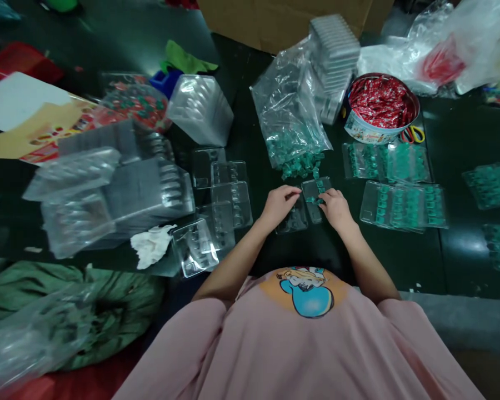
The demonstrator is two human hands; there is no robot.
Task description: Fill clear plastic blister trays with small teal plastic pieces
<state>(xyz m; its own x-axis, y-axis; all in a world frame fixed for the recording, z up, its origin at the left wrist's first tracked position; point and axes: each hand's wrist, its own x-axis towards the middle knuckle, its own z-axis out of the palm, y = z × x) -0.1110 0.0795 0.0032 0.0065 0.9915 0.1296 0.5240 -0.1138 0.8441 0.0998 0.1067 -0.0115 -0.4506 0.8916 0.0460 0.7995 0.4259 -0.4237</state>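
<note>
A clear plastic blister tray point(316, 191) lies on the dark table in front of me, with a few small green pieces in its pockets. My left hand point(278, 204) rests on its left edge, fingers curled over the rim. On the tray's right side my right hand point(335, 208) has its fingertips pinched together; I cannot make out what they hold. A second empty tray point(294, 219) lies under my left hand. Just beyond, a clear bag point(289, 119) spills loose green pieces point(299, 164) onto the table.
Filled trays of green pieces point(404, 206) lie to the right. A round tin of red packets point(381, 108) stands behind them. Stacks of empty clear trays point(141, 189) crowd the left, with loose empty trays point(229, 197) near my left arm. A cardboard box point(275, 19) stands at the back.
</note>
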